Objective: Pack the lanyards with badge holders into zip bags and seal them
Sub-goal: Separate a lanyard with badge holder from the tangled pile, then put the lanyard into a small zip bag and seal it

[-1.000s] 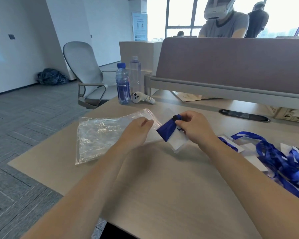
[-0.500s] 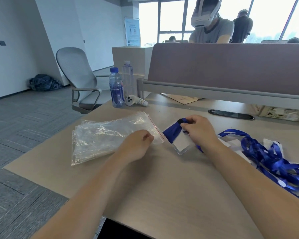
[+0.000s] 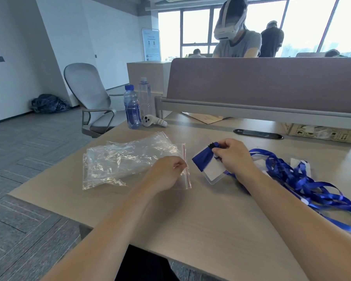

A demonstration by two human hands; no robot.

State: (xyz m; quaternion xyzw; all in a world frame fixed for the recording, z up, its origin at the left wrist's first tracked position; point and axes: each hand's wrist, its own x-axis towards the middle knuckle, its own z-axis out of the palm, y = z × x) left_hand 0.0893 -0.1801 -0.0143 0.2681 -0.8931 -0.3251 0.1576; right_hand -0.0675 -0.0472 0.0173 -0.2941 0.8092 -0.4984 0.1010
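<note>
Lanyard (image 3: 201,159), folded into a short blue bundle, lies against its clear badge holder (image 3: 213,173). The right hand (image 3: 234,157) grips both together with curled fingers, low over the table (image 3: 211,230); whether the holder's lower corner touches the wood is unclear. Just to the left, the left hand (image 3: 166,171) pinches the red-striped mouth of the top zip bag (image 3: 128,159) between thumb and forefinger. That bag lies on other crumpled bags. A heap of loose lanyards (image 3: 304,179) sprawls on the table beyond the right wrist. A water bottle (image 3: 132,107) and a white controller (image 3: 153,121) sit at the far edge.
</note>
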